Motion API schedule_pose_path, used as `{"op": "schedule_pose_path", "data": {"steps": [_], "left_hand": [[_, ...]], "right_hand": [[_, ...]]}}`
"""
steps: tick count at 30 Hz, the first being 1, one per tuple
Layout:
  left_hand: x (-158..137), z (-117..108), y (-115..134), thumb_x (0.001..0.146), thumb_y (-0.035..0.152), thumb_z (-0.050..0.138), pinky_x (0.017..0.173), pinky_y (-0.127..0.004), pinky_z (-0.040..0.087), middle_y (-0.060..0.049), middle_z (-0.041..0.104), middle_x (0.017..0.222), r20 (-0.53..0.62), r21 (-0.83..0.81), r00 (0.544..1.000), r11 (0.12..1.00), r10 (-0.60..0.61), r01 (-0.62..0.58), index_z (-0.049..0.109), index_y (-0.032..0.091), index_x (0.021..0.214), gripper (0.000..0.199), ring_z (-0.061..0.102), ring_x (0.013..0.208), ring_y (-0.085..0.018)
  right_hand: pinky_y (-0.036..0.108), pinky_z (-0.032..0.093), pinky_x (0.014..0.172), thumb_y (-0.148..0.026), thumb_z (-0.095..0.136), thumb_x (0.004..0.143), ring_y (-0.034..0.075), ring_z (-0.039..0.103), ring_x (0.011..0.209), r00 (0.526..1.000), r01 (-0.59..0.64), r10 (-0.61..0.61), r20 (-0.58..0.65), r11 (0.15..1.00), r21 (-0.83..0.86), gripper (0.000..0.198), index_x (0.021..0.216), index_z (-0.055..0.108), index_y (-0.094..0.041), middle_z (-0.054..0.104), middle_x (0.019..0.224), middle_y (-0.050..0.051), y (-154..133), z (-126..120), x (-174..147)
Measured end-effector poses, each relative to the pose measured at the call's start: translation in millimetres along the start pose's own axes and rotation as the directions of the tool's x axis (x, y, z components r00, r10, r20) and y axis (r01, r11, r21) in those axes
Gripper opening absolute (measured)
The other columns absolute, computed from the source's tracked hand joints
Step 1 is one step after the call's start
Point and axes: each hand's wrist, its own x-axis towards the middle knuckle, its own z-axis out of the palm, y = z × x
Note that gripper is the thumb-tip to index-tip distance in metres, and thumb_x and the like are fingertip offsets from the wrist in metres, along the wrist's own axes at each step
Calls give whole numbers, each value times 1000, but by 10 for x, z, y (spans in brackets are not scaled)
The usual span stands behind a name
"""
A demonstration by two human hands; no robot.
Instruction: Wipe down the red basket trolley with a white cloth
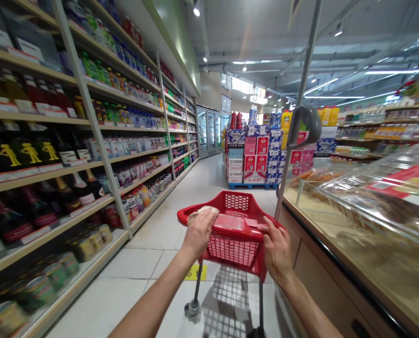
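Note:
A red plastic shopping cart [230, 253] on grey metal legs stands directly in front of me, its perforated basket facing away. My left hand [200, 230] presses a pale, crumpled cloth [213, 211] onto the left part of the cart's red handle [236, 229]. Closed around the right end of the handle, my right hand [276, 244] has its index finger near a small pinkish flat piece [254, 224]; I cannot tell whether that piece is loose or part of the handle. No goods show in the visible part of the basket.
Tall shelves [107, 155] of bottles and cans line the left side. On the right runs a display counter [322, 263] with packaged food, and a metal pole [301, 94] rises beside the cart. Stacked boxes [255, 159] stand on a blue pallet ahead, with glass-door fridges [207, 129] beyond.

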Motion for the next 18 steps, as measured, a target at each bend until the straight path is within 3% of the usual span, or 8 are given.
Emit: {"op": "schedule_pose_path", "data": {"steps": [4, 6, 8, 10, 13, 15, 18], "left_hand": [[100, 201, 586, 85, 16, 36, 96, -35, 41, -6, 58, 115, 60, -106, 971, 969, 230, -223, 50, 16, 115, 34, 48, 112, -17], [108, 251, 631, 84, 16, 36, 96, -35, 41, -7, 58, 115, 51, -102, 967, 964, 251, -245, 50, 16, 115, 34, 48, 112, -17], [70, 230, 432, 84, 16, 36, 95, -36, 43, -7, 58, 114, 22, -57, 985, 984, 172, -171, 51, 17, 114, 34, 50, 110, -17], [25, 168, 105, 84, 18, 36, 92, -37, 44, -7, 60, 111, -20, -6, 1000, 1000, 20, -20, 52, 18, 111, 32, 52, 106, -17], [14, 79, -285, 84, 22, 36, 89, -37, 45, -7, 62, 106, 11, 16, 991, 990, -137, 137, 55, 17, 106, 30, 56, 100, -17], [43, 47, -369, 84, 23, 36, 86, -36, 46, -6, 64, 100, 61, 21, 986, 987, -158, 157, 56, 17, 104, 29, 58, 93, -17], [86, 21, -291, 85, 24, 35, 79, -34, 48, -5, 65, 91, 75, 34, 982, 985, -173, 171, 58, 17, 98, 28, 59, 84, -16]], "right_hand": [[43, 28, 92, -31, 27, 89, 19, 52, 99, 999, 37, -37, 6, 999, 18, 40, 126, 36, -20, 63, 101, 5, 37, 29, -21], [43, 27, 92, -30, 26, 89, 19, 50, 101, 999, 40, -41, 27, 999, 32, 39, 126, 36, -20, 63, 104, 5, 46, 10, -25], [43, 27, 92, -30, 25, 89, 19, 50, 103, 998, 29, -30, 48, 999, 41, 39, 125, 36, -21, 63, 103, 4, 35, -20, -20], [43, 27, 91, -31, 26, 89, 20, 50, 101, 999, 8, -10, 52, 999, 53, 40, 126, 36, -20, 64, 100, 3, 9, -44, -10], [43, 29, 89, -33, 28, 88, 21, 51, 96, 999, -22, 19, 33, 996, 82, 41, 126, 36, -20, 65, 96, 4, -31, -54, 1], [43, 29, 88, -34, 29, 87, 22, 51, 96, 999, -24, 21, 30, 995, 98, 41, 124, 38, -20, 64, 97, 4, -46, -47, -3], [43, 29, 87, -34, 30, 86, 22, 51, 96, 1000, 3, -6, 26, 994, 110, 42, 124, 38, -19, 64, 97, 4, -42, -55, -20]]}}
